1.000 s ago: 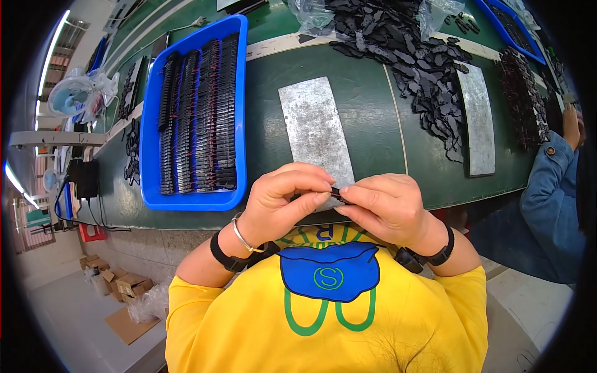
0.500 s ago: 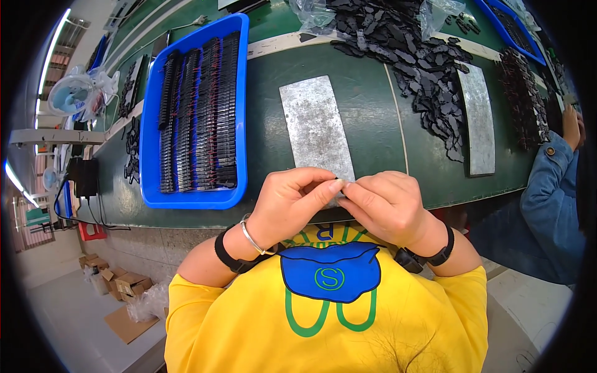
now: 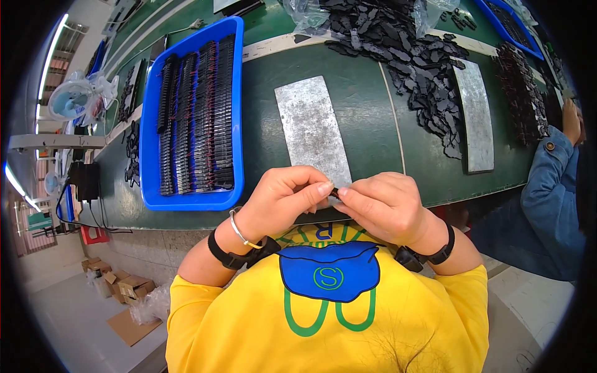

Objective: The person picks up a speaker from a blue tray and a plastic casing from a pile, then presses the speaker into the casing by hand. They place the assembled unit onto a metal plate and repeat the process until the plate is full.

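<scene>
A small black piece is pinched between my two hands, just over the near end of a grey metal plate. My left hand closes thumb and fingers on its left end. From the other side, my right hand grips it with thumb and forefinger. Most of the piece is hidden by my fingertips, so its exact kind cannot be made out. Left of the plate, a blue tray holds rows of narrow black parts with thin red wires between them.
Flat black pieces lie heaped at the back right, beside a second metal plate. More black parts with red wires lie further right, near a co-worker's blue sleeve. A fan stands at the left.
My hands have parted slightly, the left shifting a little leftward, so more of the small black piece shows between the fingertips. Both hands still hold it.
</scene>
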`<state>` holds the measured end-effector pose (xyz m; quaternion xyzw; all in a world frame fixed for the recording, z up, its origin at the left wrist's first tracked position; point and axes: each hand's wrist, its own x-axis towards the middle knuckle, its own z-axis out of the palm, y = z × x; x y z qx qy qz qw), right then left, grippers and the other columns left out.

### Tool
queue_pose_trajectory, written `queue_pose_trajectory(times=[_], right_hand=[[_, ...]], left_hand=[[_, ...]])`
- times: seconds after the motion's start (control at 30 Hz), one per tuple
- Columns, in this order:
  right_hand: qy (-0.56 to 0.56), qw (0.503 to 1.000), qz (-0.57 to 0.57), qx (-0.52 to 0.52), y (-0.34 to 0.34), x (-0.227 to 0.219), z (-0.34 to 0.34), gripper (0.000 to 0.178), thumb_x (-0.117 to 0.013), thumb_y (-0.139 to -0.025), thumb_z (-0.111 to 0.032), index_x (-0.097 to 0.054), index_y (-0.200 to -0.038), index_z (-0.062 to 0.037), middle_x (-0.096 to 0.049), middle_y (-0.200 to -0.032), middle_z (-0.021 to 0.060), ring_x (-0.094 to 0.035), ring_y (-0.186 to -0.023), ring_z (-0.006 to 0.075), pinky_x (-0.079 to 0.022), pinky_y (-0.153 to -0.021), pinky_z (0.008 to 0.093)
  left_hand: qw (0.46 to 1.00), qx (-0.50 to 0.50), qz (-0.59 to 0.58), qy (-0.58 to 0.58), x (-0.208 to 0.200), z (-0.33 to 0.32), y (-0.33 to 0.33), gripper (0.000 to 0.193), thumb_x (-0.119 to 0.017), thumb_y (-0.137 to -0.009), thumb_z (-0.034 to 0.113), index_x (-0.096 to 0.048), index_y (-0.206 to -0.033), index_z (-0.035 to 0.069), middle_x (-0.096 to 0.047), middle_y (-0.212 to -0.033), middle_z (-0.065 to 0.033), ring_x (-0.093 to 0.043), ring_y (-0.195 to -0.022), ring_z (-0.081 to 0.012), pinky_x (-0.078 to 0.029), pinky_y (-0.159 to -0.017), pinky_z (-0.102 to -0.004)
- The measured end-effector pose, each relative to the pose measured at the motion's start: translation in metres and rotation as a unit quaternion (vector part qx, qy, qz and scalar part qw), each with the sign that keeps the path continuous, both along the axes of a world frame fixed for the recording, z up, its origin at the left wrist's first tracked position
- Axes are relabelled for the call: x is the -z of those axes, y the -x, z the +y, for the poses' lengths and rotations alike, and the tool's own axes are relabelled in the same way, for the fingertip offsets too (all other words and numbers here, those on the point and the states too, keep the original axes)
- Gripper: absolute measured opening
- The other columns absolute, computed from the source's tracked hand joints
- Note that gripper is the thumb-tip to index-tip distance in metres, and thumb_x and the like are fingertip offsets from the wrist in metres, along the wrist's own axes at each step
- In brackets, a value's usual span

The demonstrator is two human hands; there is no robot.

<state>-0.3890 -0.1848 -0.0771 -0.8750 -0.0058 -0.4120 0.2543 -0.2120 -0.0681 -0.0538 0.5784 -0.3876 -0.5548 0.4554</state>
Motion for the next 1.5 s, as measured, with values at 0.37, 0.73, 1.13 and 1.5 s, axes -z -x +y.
queue_pose_trajectory(times=[0.37, 0.73, 1.13, 1.5], right_hand=[[-0.017, 0.999, -0.023, -0.031, -0.002, 0.001, 0.0, 0.022, -0.07, -0.065, -0.004, -0.064, -0.086, -0.0008, -0.061, -0.074, 0.0068, -0.06, -0.057, 0.0187, -0.045, -0.046, 0.028], [-0.014, 0.999, -0.009, -0.034, -0.002, 0.002, 0.0, 0.027, -0.079, -0.065, -0.006, -0.065, -0.088, -0.0017, -0.063, -0.074, 0.0078, -0.061, -0.056, 0.0204, -0.047, -0.048, 0.0273], [-0.088, 0.987, 0.123, 0.052, 0.037, -0.032, -0.045, 0.031, -0.08, -0.068, -0.013, -0.064, -0.093, -0.0013, -0.062, -0.08, 0.0103, -0.061, -0.061, 0.0227, -0.049, -0.053, 0.0303], [0.036, 0.896, 0.265, 0.354, 0.052, -0.007, -0.073, 0.028, -0.07, -0.072, -0.002, -0.061, -0.099, -0.0021, -0.058, -0.084, 0.0119, -0.06, -0.071, 0.0287, -0.05, -0.063, 0.0348]], left_hand=[[0.982, 0.033, 0.181, -0.04, 0.003, 0.002, -0.011, 0.015, -0.059, -0.092, 0.014, -0.065, -0.094, 0.0, -0.066, -0.078, -0.0043, -0.059, -0.065, -0.0068, -0.048, -0.058, -0.019], [0.993, 0.005, 0.107, -0.044, -0.002, 0.004, -0.01, 0.011, -0.06, -0.088, 0.006, -0.065, -0.085, -0.003, -0.067, -0.075, -0.0095, -0.06, -0.061, -0.0101, -0.048, -0.054, -0.0201], [0.981, 0.111, 0.144, 0.06, -0.001, 0.013, -0.02, 0.011, -0.062, -0.088, 0.007, -0.065, -0.087, -0.003, -0.065, -0.075, -0.0054, -0.058, -0.063, -0.0075, -0.046, -0.056, -0.02], [0.987, 0.064, 0.136, 0.05, 0.002, 0.015, -0.018, 0.011, -0.06, -0.09, 0.008, -0.064, -0.089, -0.003, -0.064, -0.076, -0.0047, -0.056, -0.063, -0.0065, -0.045, -0.057, -0.0193]])
